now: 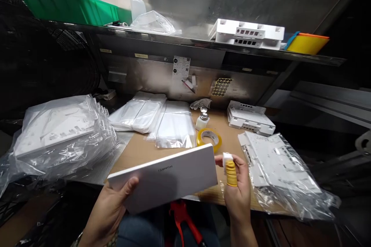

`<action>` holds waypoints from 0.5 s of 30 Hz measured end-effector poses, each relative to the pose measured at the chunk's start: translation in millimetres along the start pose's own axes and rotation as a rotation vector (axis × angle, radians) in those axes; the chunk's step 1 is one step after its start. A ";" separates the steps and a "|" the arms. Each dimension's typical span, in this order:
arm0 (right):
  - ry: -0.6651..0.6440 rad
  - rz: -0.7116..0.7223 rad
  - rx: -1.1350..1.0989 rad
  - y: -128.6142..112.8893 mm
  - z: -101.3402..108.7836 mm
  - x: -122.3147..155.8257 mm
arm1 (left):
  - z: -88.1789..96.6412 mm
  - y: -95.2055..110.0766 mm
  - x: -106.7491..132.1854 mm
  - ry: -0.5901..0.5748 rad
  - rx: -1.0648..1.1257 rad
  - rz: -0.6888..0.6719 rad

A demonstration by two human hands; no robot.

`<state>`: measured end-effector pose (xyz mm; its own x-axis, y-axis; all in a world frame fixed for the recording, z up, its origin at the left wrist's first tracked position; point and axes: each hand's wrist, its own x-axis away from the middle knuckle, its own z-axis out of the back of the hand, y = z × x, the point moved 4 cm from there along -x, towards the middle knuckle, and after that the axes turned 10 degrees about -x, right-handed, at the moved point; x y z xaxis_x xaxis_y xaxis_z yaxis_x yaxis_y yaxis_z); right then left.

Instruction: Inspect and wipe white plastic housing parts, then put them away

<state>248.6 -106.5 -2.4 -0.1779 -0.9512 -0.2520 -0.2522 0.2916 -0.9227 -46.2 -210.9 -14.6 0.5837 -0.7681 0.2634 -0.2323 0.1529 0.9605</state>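
Note:
My left hand grips the left end of a flat white plastic cover, its thumb on the face. "HUAWEI" is printed upside down near the cover's top edge, and the cover is tilted above the cardboard. At the cover's right end is my right hand, with a ribbed yellow finger cot on its thumb. Between thumb and fingers it pinches a small white piece, perhaps a folded wipe. Just behind the cover lies a roll of yellow tape, and a pump bottle stands beyond it.
Bagged white housings lie left, and more housings lie right in plastic. Clear bags are stacked behind the cover. A metal shelf crosses above, bearing a green bin. A red-handled tool is below the table edge.

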 end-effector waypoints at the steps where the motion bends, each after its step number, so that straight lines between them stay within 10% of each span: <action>1: 0.017 0.012 -0.019 -5.2 0.7 -1.4 | 1.1 4.3 2.7 -0.004 -0.072 -0.079; 7: -0.154 -0.395 -0.355 -17.3 -15.8 4.3 | -7.9 31.6 15.4 -0.273 -0.399 -0.419; 15: -0.056 -0.460 -0.403 -13.8 -15.0 9.1 | -11.6 30.6 3.8 -0.515 -0.440 -0.709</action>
<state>236.2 -117.8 12.5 0.0817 -0.9893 0.1212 -0.6327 -0.1454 -0.7606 -42.0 -202.0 16.8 0.0404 -0.9328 -0.3581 0.4129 -0.3108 0.8561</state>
